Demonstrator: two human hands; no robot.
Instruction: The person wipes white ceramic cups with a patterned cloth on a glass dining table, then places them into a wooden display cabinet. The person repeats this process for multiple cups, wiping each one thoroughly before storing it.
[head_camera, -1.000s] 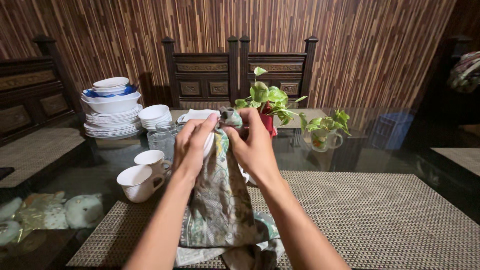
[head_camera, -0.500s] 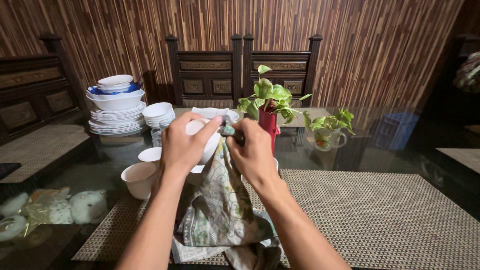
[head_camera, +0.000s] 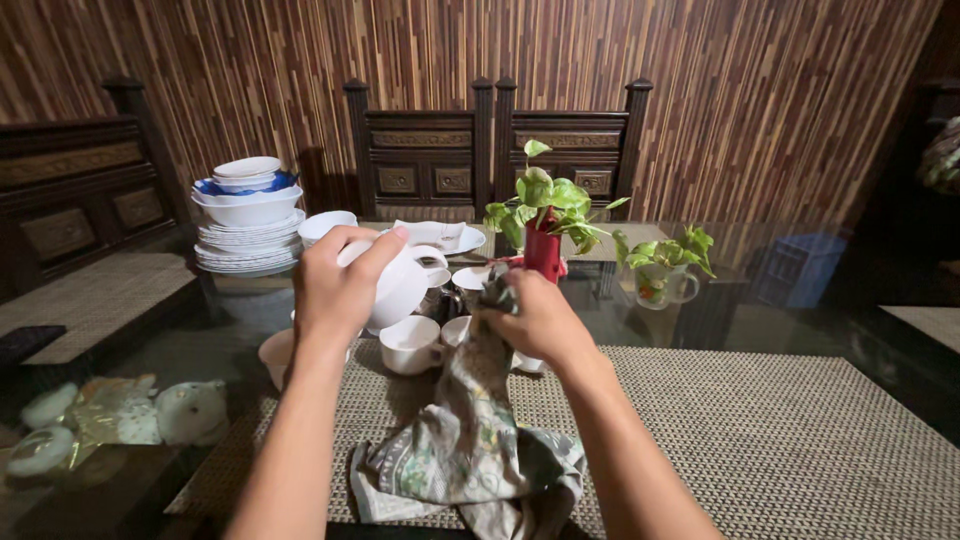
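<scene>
My left hand (head_camera: 338, 285) holds a white cup (head_camera: 400, 283) tilted in the air above the table, its handle toward the right. My right hand (head_camera: 535, 318) grips the top of a patterned green and grey cloth (head_camera: 465, 440), whose lower part lies bunched on the woven placemat (head_camera: 760, 430). The cloth is now apart from the cup. Below the hands stand other white cups (head_camera: 411, 345), one partly hidden behind my left wrist (head_camera: 276, 355).
A stack of white plates and bowls (head_camera: 247, 225) stands at the back left. A red vase with a leafy plant (head_camera: 543, 240) and a mug with a plant (head_camera: 665, 275) sit behind the hands. Two dark wooden chairs (head_camera: 500, 150) face the glass table.
The cup has come out of the cloth: my left hand lifted it clear to the left, while my right hand dropped lower with the cloth. The view shifted slightly left.
</scene>
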